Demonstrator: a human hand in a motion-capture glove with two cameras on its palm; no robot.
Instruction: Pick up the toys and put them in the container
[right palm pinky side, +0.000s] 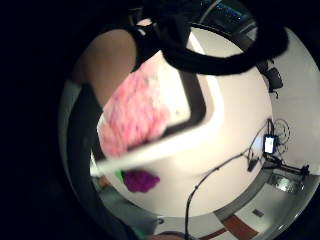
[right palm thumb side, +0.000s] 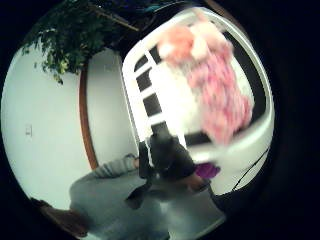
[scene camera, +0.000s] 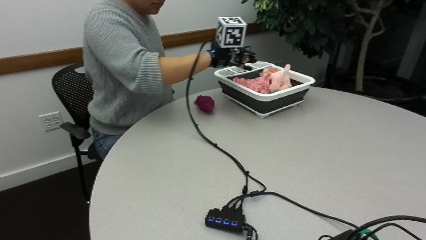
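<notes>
One pink plush toy (scene camera: 266, 80) already lies inside the container (scene camera: 293, 95) near the table's (scene camera: 333, 150) far edge, the right hand (scene camera: 229, 56) above its rim with fingers I cannot tell, while a purple toy (scene camera: 205, 103) waits beside it.

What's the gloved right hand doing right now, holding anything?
Right hand: over the container beside the pink toy; fingers cannot be told.
</notes>
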